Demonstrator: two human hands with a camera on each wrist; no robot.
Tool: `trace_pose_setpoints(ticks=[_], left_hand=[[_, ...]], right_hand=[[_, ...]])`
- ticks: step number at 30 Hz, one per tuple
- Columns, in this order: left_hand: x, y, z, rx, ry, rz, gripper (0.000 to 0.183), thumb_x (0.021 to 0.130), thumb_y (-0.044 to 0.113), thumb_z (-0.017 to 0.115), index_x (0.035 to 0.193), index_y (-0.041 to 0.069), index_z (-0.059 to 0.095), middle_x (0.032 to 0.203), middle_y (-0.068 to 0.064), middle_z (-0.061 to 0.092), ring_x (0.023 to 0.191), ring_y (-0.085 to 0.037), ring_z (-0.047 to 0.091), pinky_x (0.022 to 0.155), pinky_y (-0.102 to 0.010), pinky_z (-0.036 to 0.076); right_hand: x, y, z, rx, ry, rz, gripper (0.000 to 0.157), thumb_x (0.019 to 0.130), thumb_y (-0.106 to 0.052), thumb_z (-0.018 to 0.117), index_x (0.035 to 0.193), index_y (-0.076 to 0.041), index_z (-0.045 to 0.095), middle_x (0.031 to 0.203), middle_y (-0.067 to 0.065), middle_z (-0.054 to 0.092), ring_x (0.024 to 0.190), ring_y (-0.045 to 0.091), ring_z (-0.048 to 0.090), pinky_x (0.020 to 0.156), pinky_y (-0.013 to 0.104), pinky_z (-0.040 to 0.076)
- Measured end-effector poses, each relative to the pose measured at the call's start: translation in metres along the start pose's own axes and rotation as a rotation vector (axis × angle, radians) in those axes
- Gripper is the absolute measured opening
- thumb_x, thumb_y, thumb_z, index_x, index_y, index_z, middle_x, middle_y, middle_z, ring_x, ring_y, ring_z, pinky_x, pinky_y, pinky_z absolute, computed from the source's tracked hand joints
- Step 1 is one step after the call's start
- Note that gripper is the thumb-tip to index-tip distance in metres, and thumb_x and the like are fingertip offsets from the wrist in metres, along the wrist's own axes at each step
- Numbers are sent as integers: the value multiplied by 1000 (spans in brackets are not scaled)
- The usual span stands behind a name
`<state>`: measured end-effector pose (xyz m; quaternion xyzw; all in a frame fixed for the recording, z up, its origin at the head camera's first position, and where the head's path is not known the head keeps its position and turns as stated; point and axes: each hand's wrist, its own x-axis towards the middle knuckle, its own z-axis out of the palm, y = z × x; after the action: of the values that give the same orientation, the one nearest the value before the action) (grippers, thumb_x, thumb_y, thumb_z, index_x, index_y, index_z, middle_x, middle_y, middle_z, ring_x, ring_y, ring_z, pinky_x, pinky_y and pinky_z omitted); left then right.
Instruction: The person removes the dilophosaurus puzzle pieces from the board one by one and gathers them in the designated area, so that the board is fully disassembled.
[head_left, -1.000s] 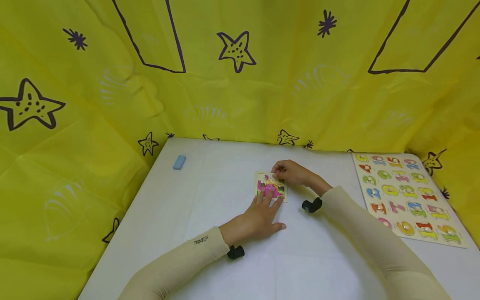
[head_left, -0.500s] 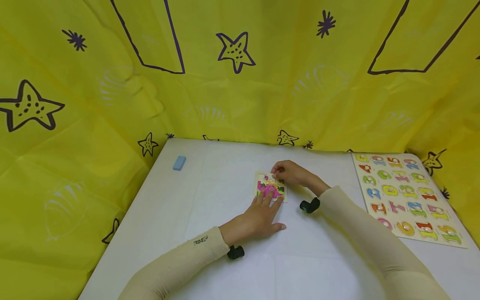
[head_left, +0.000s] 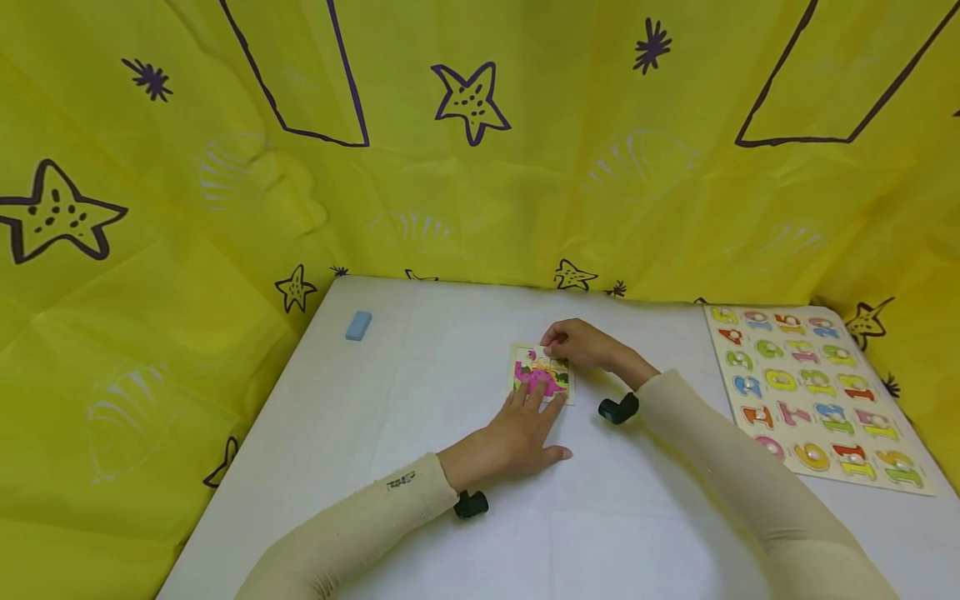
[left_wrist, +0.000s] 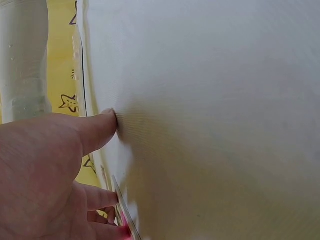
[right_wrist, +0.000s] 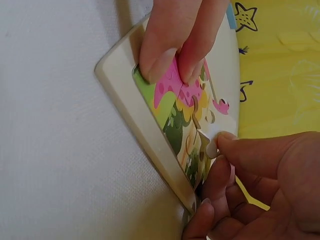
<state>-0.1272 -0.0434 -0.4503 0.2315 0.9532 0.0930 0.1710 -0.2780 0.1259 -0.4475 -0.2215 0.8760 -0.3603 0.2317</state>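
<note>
A small framed jigsaw puzzle with a pink dinosaur picture lies on the white table. My left hand rests flat with fingers spread, its fingertips on the puzzle's near part; the thumb points off to the right. At the far right corner of the puzzle, my right hand pinches a puzzle piece between thumb and forefinger. The right wrist view shows that piece tilted up from its neighbours, while left fingertips press the pink dinosaur. My right fingers partly hide the corner.
A blue block lies near the table's far left edge. On the right is a large number board with knobbed, coloured numerals. A yellow curtain with starfish drawings stands behind the table and along its sides.
Both hands keep almost the same place. My right wrist has shifted very slightly to the left; the left hand still presses the puzzle.
</note>
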Motion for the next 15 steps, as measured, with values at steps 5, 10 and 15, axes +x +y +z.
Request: trace_pose_setpoints(ticks=[5,10,15], left_hand=[[0,-1,0,9,7,4,86,101,60,62,168,17,29,174,-16,23,160,-42,21,129,-51,25],[1,-1,-1,18,1,8,86,101,60,62,168,16,30,174,-17,22,160,-43,21,130,-51,25],[1,-1,0,20,3,9,86,101,60,62,168,16,30,174,-17,22,160,-43,21,130,-51,25]], right_hand=[[1,1,-2,8,-10,-7,18,104,-12,65,115,0,72,105,11,69,96,22,57,88,32,49],[-1,-2,-2,29,-21,-42,13,101,-13,70,109,-2,71,97,7,67,92,21,55,84,32,47],[-4,-4,0,28,-13,-84,11,101,-14,72,104,-4,70,94,6,66,91,20,55,84,34,47]])
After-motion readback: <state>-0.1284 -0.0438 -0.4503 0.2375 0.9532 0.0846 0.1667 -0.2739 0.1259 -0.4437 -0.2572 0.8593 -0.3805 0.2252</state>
